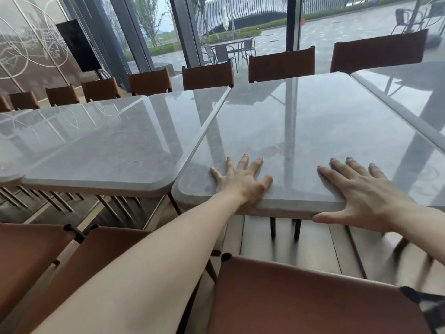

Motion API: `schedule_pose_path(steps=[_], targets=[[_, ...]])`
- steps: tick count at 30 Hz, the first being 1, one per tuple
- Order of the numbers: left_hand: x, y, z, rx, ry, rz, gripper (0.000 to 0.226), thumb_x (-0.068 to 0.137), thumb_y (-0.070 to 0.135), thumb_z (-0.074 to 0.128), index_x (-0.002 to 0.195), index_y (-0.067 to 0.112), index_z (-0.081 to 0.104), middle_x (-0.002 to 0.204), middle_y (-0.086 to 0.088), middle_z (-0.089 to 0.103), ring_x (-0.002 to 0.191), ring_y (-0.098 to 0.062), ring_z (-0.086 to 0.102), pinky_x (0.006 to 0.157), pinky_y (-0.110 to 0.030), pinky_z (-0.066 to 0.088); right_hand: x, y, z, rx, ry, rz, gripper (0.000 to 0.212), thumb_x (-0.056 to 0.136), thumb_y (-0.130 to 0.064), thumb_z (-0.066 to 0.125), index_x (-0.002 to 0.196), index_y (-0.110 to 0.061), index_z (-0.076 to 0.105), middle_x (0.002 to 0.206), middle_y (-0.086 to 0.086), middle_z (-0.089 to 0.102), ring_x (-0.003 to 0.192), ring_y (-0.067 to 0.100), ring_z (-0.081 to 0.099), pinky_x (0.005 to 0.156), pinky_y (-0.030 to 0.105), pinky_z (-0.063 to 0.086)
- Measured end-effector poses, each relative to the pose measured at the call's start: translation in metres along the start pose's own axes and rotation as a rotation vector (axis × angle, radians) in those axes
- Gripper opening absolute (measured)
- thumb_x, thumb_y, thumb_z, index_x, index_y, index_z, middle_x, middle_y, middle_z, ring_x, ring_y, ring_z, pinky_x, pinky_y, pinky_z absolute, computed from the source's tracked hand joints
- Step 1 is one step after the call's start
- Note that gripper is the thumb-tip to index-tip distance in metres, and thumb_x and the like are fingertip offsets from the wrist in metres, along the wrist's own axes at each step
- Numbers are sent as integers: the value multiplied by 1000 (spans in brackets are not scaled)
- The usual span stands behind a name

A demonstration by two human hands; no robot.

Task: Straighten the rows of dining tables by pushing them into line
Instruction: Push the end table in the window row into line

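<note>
The middle worktop, right in front of the person, has a thick, glossy stone-like slab that looks heavy, stiff and slippery, so I judge it best shoved from its near edge, where the left hand lies flat with fingers spread and the right hand lies flat with its thumb hooked under the rim. Four worktops show in the row, its near edge standing closer than the left neighbour's. Seven brown chair backs line the far side, three more near.

Both forearms bare, no sleeves; hands ungloved (no rings).
</note>
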State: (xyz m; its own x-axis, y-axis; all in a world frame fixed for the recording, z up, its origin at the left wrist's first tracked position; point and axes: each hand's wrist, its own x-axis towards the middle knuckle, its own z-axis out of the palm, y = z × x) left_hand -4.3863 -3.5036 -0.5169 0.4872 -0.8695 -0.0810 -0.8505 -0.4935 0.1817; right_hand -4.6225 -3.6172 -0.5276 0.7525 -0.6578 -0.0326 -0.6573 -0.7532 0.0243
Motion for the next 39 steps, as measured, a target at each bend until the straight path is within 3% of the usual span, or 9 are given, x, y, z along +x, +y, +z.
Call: schedule_pose_path(steps=[18,28,39], targets=[[32,-4,-1,-10,0,26,67,96,64,28,159,46,10,170,7,-1,156,-33,-10,112,-74,-10,27,7,-2,-29,-11,9,141,39,-111,3,159,-39,-7,170,-5,-4,157,21,-5,127,48,3],[35,-4,1,-17,17,27,67,96,65,29,158,47,11,170,8,1,156,-32,-8,112,-74,-9,26,7,-5,13,-13,7,128,55,-106,28,159,-39,-5,170,-6,-3,157,21,-6,127,48,3],[34,-4,1,-26,20,19,67,96,66,30,158,47,14,170,8,3,156,-31,-5,113,-75,-9,26,7,-4,16,5,4,139,40,-110,6,158,-37,-2,169,-4,1,157,23,-2,126,50,6]])
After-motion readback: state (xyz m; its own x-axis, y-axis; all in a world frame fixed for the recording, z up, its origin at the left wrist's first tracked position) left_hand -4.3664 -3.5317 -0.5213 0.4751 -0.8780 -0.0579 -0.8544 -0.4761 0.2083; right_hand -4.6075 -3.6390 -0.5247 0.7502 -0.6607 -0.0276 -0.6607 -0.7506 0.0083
